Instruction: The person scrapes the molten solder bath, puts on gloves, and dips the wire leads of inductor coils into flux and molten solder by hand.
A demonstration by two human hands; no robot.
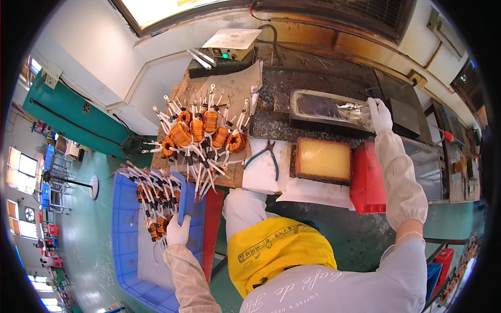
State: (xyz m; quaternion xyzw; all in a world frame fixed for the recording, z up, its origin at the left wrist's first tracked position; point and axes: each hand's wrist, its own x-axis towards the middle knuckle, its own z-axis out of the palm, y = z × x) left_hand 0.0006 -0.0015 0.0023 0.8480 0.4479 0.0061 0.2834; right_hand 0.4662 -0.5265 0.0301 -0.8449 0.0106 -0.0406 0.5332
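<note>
My right hand (379, 116), in a white glove, reaches over the right end of a rectangular metal pot (293, 112) with a dark, partly silvery surface. Its fingers are drawn together there; what they hold is hidden. A bright silvery patch (350, 106) lies just left of the fingertips. My left hand (178, 232), also gloved, is low at the inner side of a blue crate (121, 235), thumb and fingers apart. Beside it in the crate lie copper-wound coils (160, 225) with white-sleeved leads. More coils (197, 129) are heaped on cardboard on the bench.
Pliers (270, 151) with blue-green handles lie near a tray of yellowish material (323, 159). A red bin (367, 180) stands beneath my right forearm. Behind are a control box (232, 52) with a green light and white sticks (201, 58). A fan (94, 187) stands far left.
</note>
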